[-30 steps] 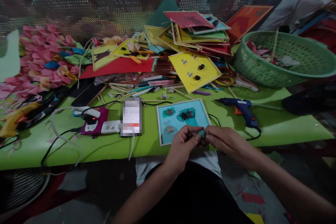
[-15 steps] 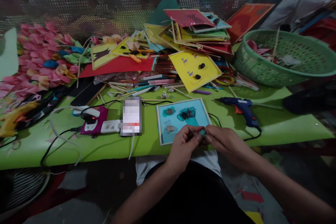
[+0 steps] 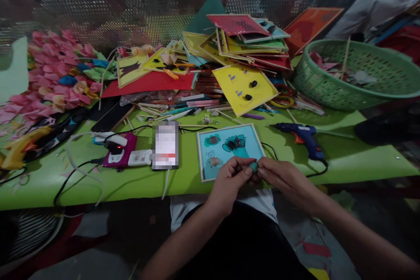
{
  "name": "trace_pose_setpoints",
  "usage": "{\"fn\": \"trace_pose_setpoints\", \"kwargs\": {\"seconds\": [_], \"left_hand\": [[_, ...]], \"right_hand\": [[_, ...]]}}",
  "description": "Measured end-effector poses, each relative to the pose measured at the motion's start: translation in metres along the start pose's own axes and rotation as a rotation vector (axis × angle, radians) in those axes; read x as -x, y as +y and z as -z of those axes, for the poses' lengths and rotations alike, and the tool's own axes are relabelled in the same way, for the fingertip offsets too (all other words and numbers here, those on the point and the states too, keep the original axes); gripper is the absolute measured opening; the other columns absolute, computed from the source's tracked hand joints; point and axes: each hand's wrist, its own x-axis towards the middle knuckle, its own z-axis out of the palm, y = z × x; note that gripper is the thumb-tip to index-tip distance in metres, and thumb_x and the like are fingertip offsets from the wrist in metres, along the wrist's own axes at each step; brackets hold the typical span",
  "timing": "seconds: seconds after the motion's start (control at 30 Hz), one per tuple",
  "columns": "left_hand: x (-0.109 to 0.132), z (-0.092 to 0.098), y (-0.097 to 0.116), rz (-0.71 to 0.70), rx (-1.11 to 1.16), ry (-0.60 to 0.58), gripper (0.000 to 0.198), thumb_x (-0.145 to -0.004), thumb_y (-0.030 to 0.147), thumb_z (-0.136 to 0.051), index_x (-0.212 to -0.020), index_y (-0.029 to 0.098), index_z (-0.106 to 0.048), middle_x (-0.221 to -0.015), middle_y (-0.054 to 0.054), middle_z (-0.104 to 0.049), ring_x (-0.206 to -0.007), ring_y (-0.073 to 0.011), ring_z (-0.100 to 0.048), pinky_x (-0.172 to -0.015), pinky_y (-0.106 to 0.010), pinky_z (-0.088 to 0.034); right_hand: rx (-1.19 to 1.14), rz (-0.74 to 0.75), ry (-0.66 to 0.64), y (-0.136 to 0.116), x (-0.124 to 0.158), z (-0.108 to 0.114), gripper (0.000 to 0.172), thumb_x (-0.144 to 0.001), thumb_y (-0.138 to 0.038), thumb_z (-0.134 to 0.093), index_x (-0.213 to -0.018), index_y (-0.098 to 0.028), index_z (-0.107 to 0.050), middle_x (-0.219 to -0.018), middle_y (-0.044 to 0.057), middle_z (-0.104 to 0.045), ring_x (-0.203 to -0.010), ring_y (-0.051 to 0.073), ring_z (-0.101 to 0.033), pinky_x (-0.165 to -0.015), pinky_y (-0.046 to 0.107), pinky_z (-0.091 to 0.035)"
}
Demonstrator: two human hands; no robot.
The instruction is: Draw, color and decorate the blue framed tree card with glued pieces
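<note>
Between the fingertips of both hands is a small teal lump (image 3: 253, 166), perhaps a painted pebble or clay; its exact kind is not clear. My left hand (image 3: 234, 179) pinches it from the left, thumb and forefinger closed. From the other side my right hand (image 3: 282, 177) is closed on it too, its fingers partly hidden. Both hands are over the lower right corner of a blue picture (image 3: 220, 148) framed with thin wooden sticks. That picture carries stones, green shapes and a drawn outline. Right of the hands lies a dark blue glue gun (image 3: 300, 133).
A phone (image 3: 165, 145) and a purple power strip (image 3: 123, 153) with cables lie left of the picture. Behind are a pile of framed pictures (image 3: 236, 30), a yellow picture (image 3: 241, 89), pens, pink paper flowers (image 3: 62, 61) and a green basket (image 3: 361, 96). A yellow glue gun (image 3: 24, 146) is far left.
The view has shifted very slightly. My hands keep the same pinch on the teal lump, and a little more of it shows between the fingers.
</note>
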Motion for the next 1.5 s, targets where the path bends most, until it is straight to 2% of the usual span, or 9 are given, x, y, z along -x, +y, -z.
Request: {"fn": "trace_pose_setpoints", "kwargs": {"seconds": [0.23,0.5,0.9,1.1,1.2,1.4,1.5], "left_hand": [[-0.001,0.002,0.0,0.018,0.006,0.019,0.043,-0.068,0.041,-0.094,-0.096,0.014,-0.075,-0.071,0.0,-0.069,-0.065,-0.0098,-0.061,-0.069,-0.024,-0.049],[-0.002,0.004,0.001,0.029,-0.005,-0.012,0.044,-0.067,0.041,-0.094,-0.096,0.013,-0.075,-0.07,-0.001,-0.069,-0.065,-0.0115,-0.063,-0.069,-0.025,-0.048],[-0.001,0.005,0.002,0.037,-0.001,-0.013,0.047,-0.066,0.042,-0.095,-0.096,0.013,-0.075,-0.072,-0.002,-0.071,-0.066,-0.0114,-0.063,-0.067,-0.023,-0.046],[-0.002,0.004,-0.001,0.031,-0.017,-0.013,0.046,-0.068,0.042,-0.093,-0.097,0.013,-0.073,-0.072,-0.002,-0.07,-0.066,-0.012,-0.064,-0.068,-0.025,-0.049],[-0.002,0.006,-0.003,0.019,-0.031,-0.033,0.044,-0.071,0.042,-0.092,-0.098,0.013,-0.073,-0.071,-0.002,-0.07,-0.065,-0.0119,-0.064,-0.068,-0.025,-0.049],[-0.002,0.006,-0.003,0.0,-0.008,-0.017,0.044,-0.069,0.042,-0.094,-0.097,0.014,-0.074,-0.077,-0.002,-0.072,-0.068,-0.0115,-0.064,-0.068,-0.024,-0.048],[-0.001,0.004,-0.003,-0.024,-0.01,-0.011,0.043,-0.069,0.041,-0.093,-0.097,0.015,-0.074,-0.076,-0.001,-0.071,-0.069,-0.0115,-0.063,-0.071,-0.025,-0.049]], "right_hand": [[0.376,0.146,0.045,0.001,-0.003,0.005,0.027,-0.108,-0.029,-0.039,-0.083,-0.023,-0.047,-0.076,0.002,-0.059,-0.064,0.018,-0.057,-0.062,0.03,-0.038],[0.528,0.35,0.107,-0.001,-0.005,0.007,0.032,-0.111,-0.024,-0.032,-0.082,-0.023,-0.045,-0.069,0.001,-0.056,-0.057,0.016,-0.054,-0.059,0.029,-0.036],[0.387,0.253,0.014,0.008,-0.005,0.011,0.034,-0.111,-0.032,-0.033,-0.082,-0.023,-0.047,-0.072,0.001,-0.057,-0.063,0.018,-0.054,-0.06,0.03,-0.035],[0.416,0.329,0.097,0.01,-0.008,0.006,0.039,-0.113,-0.036,-0.029,-0.08,-0.023,-0.045,-0.068,0.0,-0.055,-0.057,0.016,-0.05,-0.058,0.031,-0.032],[0.378,0.335,0.097,0.013,-0.007,0.004,0.04,-0.113,-0.036,-0.026,-0.08,-0.023,-0.046,-0.068,0.001,-0.055,-0.057,0.016,-0.049,-0.059,0.031,-0.033],[0.101,0.082,-0.039,0.01,-0.004,0.009,0.041,-0.112,-0.041,-0.031,-0.081,-0.022,-0.052,-0.074,0.002,-0.06,-0.064,0.016,-0.054,-0.062,0.029,-0.039],[0.036,0.037,-0.072,0.005,-0.005,0.011,0.039,-0.11,-0.043,-0.035,-0.083,-0.022,-0.054,-0.077,0.001,-0.061,-0.068,0.016,-0.056,-0.065,0.029,-0.04]]}}
